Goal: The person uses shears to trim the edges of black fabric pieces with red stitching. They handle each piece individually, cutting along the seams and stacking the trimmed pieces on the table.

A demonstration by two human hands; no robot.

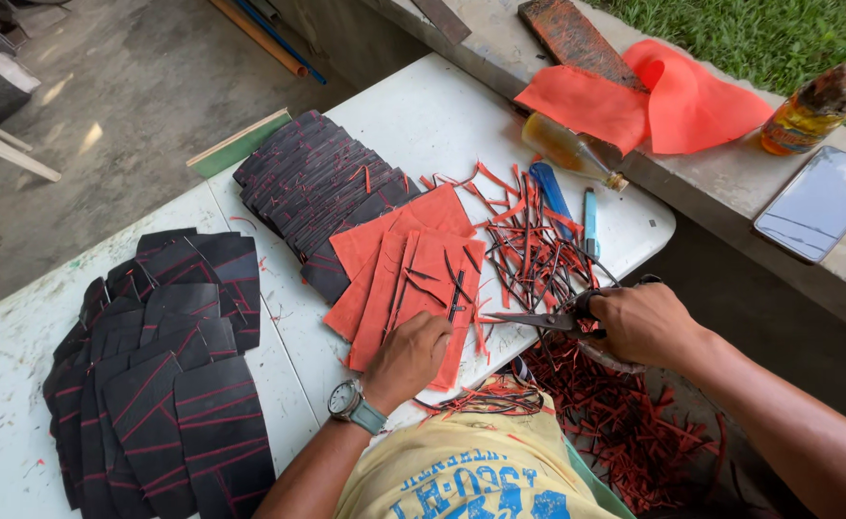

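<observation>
**Scissors at the surface's edge, red pieces under the palm**

The right hand [646, 325] has its grip wrapped through the handles of dark metal scissors [538, 318], just off the right edge of the white surface [423, 115]. The scissors' long axis runs nearly level, left to right, with the blades pointing left toward the red pieces; the blades look almost pressed together, though the tips are too thin to judge.

The left hand [407, 358] (a pale-strapped watch [349, 401] on its wrist) lies knuckles up with fingers curled, pressing down on the near end of a stack of red pieces [409, 269]. These are flat, matte, roughly trapezoid sheets, fanned a little, with a few dark slivers lying on top.

Far of them sits a fanned row of black pieces [312, 178] with thin red lines across them, overlapping like shingles. A second spread of larger black panels [159, 375], curved at their edges and also lined in red, covers the near left of the surface.

A tangle of thin red and black offcuts [529, 245] lies right of the red stack, and more scraps [625, 423] litter the floor below the right hand. A blue knife [550, 192] and a lighter blue pen [590, 219] lie beside the tangle.

On the concrete ledge [721, 183] at the far right rest loose orange-red cloth [654, 101], two amber bottles [812, 111], and a phone [819, 204] lying face up.
</observation>
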